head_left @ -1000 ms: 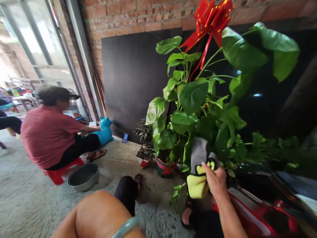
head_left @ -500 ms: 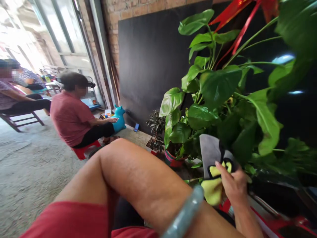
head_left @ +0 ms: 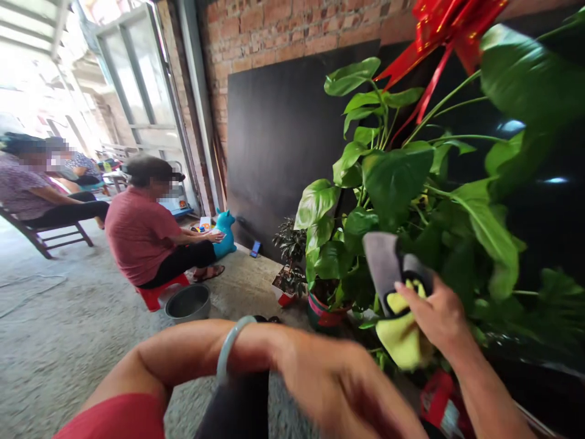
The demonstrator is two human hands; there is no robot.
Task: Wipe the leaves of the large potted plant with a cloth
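Right hand (head_left: 441, 311): here it is, fingers and thumb pinching a folded cloth.
Cloth (head_left: 404, 341): caught in those right fingers, grey end poking up to their left, yellow part drooping just below.
Left hand (head_left: 340, 378): stretched out below and left of the right fingers, but badly blurred; I cannot tell whether its fingers are spread or pressed together.
Bracelet (head_left: 231, 347): pale green, round the left wrist, well back from the left fingers.
Big plant (head_left: 397, 183): glossy leaves towering behind and above the right fingers, a red bow (head_left: 448, 36) higher up.
Small plant (head_left: 290, 241): dark-leaved, over to the left of the right fingers.
Co-worker (head_left: 141, 238): well left of the right fingers, seated on a red stool (head_left: 158, 294), a hand on a blue toy animal (head_left: 225, 235).
Basin (head_left: 188, 303): grey, on the floor up and left from the left fingers.
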